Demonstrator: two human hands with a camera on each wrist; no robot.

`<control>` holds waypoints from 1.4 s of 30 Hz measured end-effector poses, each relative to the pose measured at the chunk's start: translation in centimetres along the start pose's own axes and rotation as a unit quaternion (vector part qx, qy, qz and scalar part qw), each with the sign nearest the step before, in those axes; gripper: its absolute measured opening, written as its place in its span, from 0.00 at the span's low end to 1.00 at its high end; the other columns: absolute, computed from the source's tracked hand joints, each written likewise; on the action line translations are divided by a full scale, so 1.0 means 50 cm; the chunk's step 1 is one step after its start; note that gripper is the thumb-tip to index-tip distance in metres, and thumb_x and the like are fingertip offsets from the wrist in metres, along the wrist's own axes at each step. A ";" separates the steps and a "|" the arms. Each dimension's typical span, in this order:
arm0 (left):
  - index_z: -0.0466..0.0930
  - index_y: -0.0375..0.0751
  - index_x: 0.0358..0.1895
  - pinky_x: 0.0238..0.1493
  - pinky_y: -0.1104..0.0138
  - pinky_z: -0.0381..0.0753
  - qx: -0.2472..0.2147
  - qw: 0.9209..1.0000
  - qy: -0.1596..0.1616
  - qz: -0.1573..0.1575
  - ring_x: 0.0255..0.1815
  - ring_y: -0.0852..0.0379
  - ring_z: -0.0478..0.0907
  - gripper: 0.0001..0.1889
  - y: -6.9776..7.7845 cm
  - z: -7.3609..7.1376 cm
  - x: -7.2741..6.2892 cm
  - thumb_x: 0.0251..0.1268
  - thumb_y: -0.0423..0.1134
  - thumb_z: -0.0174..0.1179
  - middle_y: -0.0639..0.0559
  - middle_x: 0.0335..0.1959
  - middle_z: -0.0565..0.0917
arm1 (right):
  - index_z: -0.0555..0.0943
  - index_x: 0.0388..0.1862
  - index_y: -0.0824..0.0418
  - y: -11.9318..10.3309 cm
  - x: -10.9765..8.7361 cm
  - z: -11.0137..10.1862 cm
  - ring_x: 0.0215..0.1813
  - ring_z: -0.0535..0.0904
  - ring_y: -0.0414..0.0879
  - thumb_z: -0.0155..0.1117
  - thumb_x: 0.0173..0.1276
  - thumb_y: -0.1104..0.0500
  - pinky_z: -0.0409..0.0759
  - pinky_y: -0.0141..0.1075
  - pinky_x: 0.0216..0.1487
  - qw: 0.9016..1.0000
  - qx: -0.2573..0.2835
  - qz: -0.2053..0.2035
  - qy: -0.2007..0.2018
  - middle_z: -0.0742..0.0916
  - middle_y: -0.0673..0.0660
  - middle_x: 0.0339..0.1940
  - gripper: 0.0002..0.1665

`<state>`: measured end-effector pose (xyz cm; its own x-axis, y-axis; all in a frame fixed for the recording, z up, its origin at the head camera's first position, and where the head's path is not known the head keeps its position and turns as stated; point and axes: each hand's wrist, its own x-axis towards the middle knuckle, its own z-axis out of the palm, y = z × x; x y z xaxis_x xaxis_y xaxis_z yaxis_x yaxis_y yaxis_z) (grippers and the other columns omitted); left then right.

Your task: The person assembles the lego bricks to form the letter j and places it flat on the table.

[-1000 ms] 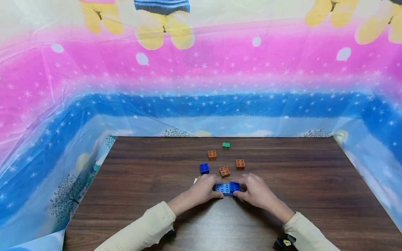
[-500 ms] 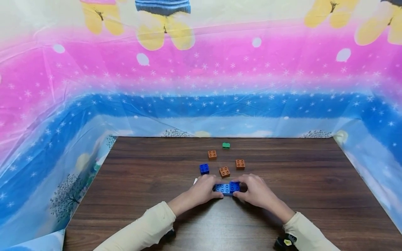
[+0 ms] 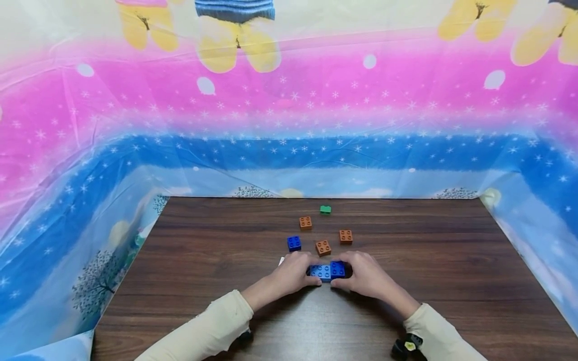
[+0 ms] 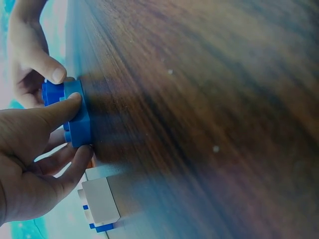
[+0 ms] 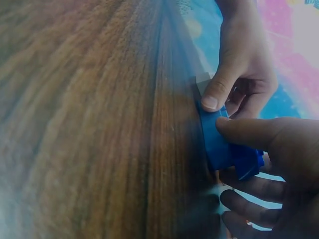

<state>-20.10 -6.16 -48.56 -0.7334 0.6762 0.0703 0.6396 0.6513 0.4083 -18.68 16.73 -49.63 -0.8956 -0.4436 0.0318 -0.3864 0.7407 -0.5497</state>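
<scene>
A light blue brick (image 3: 320,271) lies crosswise on the table, with a dark blue brick (image 3: 337,269) stacked on its right end. In the right wrist view, the dark blue brick (image 5: 247,160) juts past the end of the light blue brick (image 5: 213,134). My left hand (image 3: 293,271) pinches the left part of the light blue brick between thumb and fingers. My right hand (image 3: 365,273) holds the right end, its thumb pressed on the light blue brick's near side and its fingers round the far side.
Behind the hands lie another blue brick (image 3: 294,243), three orange bricks (image 3: 323,247) and a green brick (image 3: 325,209). A white brick (image 4: 100,201) stands beside the left hand, mostly hidden behind it in the head view. A printed cloth (image 3: 289,150) borders the table (image 3: 203,240).
My right thumb has slid left along the near side, from the dark blue brick toward the light blue one. The left hand and the bricks stay in place.
</scene>
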 end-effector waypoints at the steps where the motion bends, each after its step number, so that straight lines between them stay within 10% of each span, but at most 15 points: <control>1: 0.86 0.46 0.60 0.46 0.67 0.82 0.000 1.000 0.001 0.002 0.49 0.59 0.84 0.23 0.000 0.000 0.000 0.62 0.46 0.74 0.51 0.50 0.89 | 0.85 0.58 0.57 0.001 0.001 0.002 0.49 0.83 0.44 0.81 0.58 0.47 0.81 0.45 0.48 1.000 0.000 0.000 0.000 0.89 0.52 0.50 0.31; 30: 0.83 0.47 0.63 0.54 0.61 0.79 -0.035 0.999 -0.016 -0.002 0.54 0.58 0.79 0.25 -0.017 -0.022 -0.030 0.65 0.49 0.72 0.53 0.54 0.84 | 0.87 0.53 0.57 0.001 0.014 0.023 0.46 0.80 0.45 0.83 0.54 0.48 0.78 0.50 0.50 0.999 -0.031 0.012 0.011 0.87 0.50 0.44 0.29; 42: 0.77 0.47 0.68 0.67 0.52 0.72 -0.039 0.999 0.016 -0.007 0.68 0.53 0.71 0.30 -0.083 -0.062 -0.081 0.66 0.53 0.69 0.52 0.66 0.78 | 0.87 0.53 0.59 -0.006 0.011 0.024 0.53 0.81 0.51 0.83 0.54 0.48 0.77 0.55 0.56 0.999 -0.028 0.029 0.016 0.88 0.54 0.49 0.29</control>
<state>-20.50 -12.64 -47.74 -0.7494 0.6556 0.0926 0.6108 0.6306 0.4787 -18.79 15.67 -50.44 -0.9232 -0.3833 0.0283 -0.3442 0.7918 -0.5045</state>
